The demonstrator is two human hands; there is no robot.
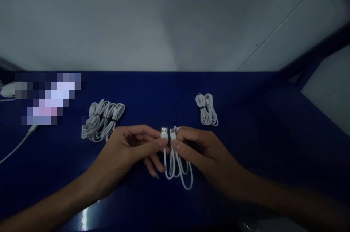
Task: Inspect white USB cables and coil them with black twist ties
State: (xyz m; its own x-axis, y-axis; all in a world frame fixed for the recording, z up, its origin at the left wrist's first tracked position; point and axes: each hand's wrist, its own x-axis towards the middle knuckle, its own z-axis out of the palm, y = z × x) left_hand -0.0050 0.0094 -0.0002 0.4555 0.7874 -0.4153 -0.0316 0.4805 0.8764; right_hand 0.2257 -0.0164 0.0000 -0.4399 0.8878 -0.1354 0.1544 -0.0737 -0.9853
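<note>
Between my two hands is a white USB cable [187,183], its loops hanging down over the blue table. My left hand [136,144] pinches the USB-A plug between thumb and forefinger, metal end pointing up; its other fingers are spread below. Close beside it, the cable's other plug is gripped by my right hand [202,148], thumb in front, with part of the coil against the fingers. The two plugs are side by side with a small gap. Which kind the second plug is, I cannot tell for certain. My right fingers are partly hidden behind the cable.
Left of my hands lies a pile of tied white cables [104,119]. Two more tied cables [207,110] rest at the back right. A blurred-out lit object [53,97] with a white cord [16,150] is at the far left. A pale wall [136,24] rises behind the blue table [246,115].
</note>
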